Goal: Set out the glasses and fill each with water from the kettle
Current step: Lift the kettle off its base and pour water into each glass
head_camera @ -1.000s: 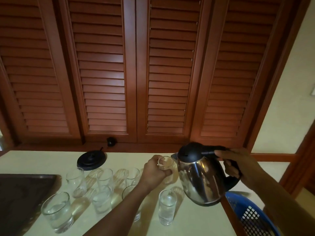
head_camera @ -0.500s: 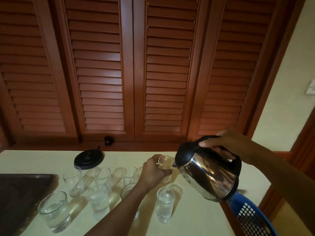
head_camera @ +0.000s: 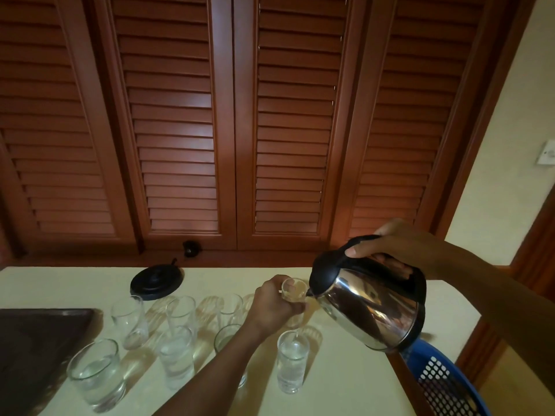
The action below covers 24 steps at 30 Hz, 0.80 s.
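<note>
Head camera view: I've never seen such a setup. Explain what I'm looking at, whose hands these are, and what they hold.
There is no machine here. A person wears one camera on the head, looking forward and down, so both arms reaching in are their own. The left hand grips a small glass. The right hand grips the handle of a steel kettle, tilted with its spout at that glass's rim. On the pale table stand other glasses, some holding water, a black kettle base and a dark tray. A blue basket shows at lower right, and wooden shutters stand behind.
</note>
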Each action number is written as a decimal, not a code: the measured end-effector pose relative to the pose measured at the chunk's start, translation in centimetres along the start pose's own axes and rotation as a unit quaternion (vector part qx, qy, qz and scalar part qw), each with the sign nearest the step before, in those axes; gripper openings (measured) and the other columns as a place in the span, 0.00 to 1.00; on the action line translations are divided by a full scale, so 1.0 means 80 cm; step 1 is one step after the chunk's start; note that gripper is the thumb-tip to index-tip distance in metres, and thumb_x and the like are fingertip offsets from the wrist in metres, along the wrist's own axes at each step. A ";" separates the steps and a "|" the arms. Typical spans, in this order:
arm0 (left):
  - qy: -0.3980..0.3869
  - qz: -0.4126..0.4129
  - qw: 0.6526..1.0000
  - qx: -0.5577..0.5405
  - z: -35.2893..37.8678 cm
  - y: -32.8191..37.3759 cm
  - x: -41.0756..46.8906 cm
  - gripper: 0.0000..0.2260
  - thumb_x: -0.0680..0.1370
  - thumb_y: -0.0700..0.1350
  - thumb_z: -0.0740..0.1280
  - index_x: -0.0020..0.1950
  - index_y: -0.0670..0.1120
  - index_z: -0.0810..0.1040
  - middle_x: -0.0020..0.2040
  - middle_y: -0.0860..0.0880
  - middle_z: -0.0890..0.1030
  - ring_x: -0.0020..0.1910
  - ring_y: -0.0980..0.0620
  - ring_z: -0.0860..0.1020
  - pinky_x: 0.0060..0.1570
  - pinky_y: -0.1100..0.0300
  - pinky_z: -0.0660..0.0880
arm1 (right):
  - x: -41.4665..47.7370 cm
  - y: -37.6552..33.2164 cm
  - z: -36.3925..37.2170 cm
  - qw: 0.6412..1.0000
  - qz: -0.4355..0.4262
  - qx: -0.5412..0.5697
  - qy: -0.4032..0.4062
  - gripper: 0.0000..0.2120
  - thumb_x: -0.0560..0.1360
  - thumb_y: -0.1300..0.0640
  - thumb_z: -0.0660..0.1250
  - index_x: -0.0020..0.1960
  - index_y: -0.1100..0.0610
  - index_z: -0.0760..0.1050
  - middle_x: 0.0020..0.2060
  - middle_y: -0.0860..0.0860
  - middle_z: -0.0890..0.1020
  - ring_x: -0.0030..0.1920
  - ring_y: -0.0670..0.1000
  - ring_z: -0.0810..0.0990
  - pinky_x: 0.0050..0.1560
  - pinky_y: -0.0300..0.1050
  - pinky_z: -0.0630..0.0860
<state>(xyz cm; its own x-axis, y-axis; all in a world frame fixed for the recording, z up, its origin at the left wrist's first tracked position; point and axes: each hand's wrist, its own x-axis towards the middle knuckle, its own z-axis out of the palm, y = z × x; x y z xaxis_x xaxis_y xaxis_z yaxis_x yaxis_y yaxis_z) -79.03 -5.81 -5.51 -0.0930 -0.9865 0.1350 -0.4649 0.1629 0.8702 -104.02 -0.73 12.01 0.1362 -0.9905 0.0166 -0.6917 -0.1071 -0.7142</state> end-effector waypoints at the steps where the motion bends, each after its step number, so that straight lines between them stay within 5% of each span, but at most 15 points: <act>1: 0.000 0.002 1.000 0.001 0.000 0.000 0.000 0.25 0.64 0.49 0.84 0.59 0.52 0.82 0.51 0.56 0.86 0.52 0.55 0.83 0.51 0.64 0.77 | 0.000 0.001 0.000 1.000 0.003 0.004 -0.002 0.33 0.60 0.30 0.85 0.36 0.61 0.82 0.31 0.59 0.85 0.33 0.57 0.82 0.43 0.47 0.79; 5: -0.004 0.007 1.000 0.000 0.000 -0.001 0.000 0.25 0.65 0.48 0.84 0.60 0.51 0.82 0.53 0.55 0.85 0.53 0.54 0.83 0.53 0.62 0.78 | -0.002 -0.005 -0.001 1.000 0.010 0.019 -0.014 0.26 0.60 0.33 0.79 0.33 0.57 0.79 0.26 0.49 0.82 0.26 0.47 0.80 0.39 0.41 0.77; 11: -0.007 0.008 1.000 0.003 0.000 -0.001 0.001 0.25 0.65 0.47 0.83 0.60 0.50 0.82 0.53 0.54 0.85 0.53 0.53 0.83 0.52 0.62 0.78 | -0.001 -0.009 0.000 1.000 0.012 0.013 -0.009 0.27 0.60 0.34 0.83 0.32 0.55 0.78 0.26 0.52 0.81 0.26 0.50 0.78 0.37 0.42 0.76; 15: -0.014 0.004 1.000 0.002 0.001 -0.001 0.002 0.25 0.64 0.48 0.84 0.59 0.50 0.82 0.52 0.54 0.86 0.53 0.53 0.83 0.54 0.60 0.79 | 0.004 -0.008 0.000 1.000 0.018 0.015 -0.009 0.21 0.70 0.42 0.81 0.33 0.57 0.78 0.27 0.52 0.81 0.28 0.51 0.77 0.36 0.41 0.75; 19: -0.016 0.006 1.000 -0.003 0.001 -0.001 0.002 0.24 0.64 0.47 0.84 0.58 0.50 0.82 0.51 0.54 0.86 0.52 0.53 0.83 0.55 0.57 0.80 | 0.006 -0.008 0.001 1.000 0.018 0.009 -0.007 0.23 0.65 0.37 0.80 0.34 0.57 0.80 0.29 0.53 0.83 0.27 0.48 0.79 0.36 0.40 0.76; 24: -0.017 0.003 1.000 -0.004 0.001 -0.003 0.003 0.24 0.64 0.48 0.84 0.57 0.51 0.82 0.50 0.54 0.86 0.51 0.54 0.84 0.53 0.58 0.80 | 0.011 -0.006 -0.002 1.000 0.012 -0.004 0.005 0.20 0.79 0.50 0.79 0.33 0.56 0.78 0.25 0.49 0.82 0.23 0.43 0.78 0.30 0.33 0.75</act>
<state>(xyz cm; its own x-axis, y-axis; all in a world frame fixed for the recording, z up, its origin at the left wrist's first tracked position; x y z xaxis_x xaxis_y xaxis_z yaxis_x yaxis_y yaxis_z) -78.99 -6.06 -5.69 -0.1268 -0.9841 0.1243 -0.4570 0.1692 0.8732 -103.69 -1.54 12.48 0.1120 -0.9937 0.0062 -0.7000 -0.0834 -0.7093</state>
